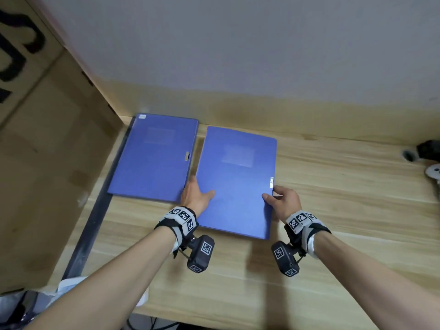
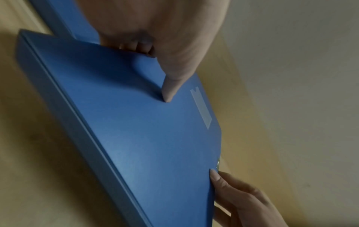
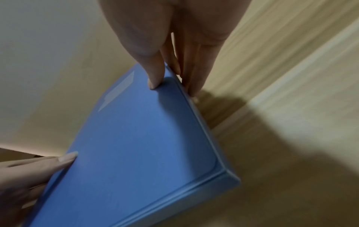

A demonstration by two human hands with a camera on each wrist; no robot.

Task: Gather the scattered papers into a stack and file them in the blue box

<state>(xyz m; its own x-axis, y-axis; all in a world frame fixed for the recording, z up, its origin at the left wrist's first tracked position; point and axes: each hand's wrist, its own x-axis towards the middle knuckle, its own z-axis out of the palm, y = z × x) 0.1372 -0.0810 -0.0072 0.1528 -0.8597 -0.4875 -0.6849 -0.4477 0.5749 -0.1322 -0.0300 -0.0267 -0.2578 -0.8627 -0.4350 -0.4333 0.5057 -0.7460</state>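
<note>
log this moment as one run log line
left hand: grips blue box left edge | right hand: grips right edge | second blue box: closed, beside it

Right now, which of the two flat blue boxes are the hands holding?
The flat blue box on the right, nearer the person. Left hand and right hand grip its sides. The other blue box lies untouched.

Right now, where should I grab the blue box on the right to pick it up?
Probably by its two long side edges, one hand from each side. The blue box lies flat and wide on the wooden table, too broad for one hand. The left hand and right hand already hold it so, thumbs on the lid, fingers at the edges.
</note>
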